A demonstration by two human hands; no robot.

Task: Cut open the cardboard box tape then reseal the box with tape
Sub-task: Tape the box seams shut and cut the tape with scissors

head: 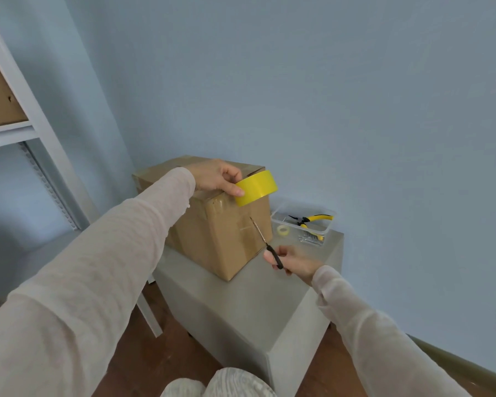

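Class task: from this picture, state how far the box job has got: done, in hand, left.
Done: the cardboard box looks closed on top. In hand: the left hand grips the yellow tape roll at the top edge; the right hand holds scissors. Left: probably cutting the tape and pressing it down.
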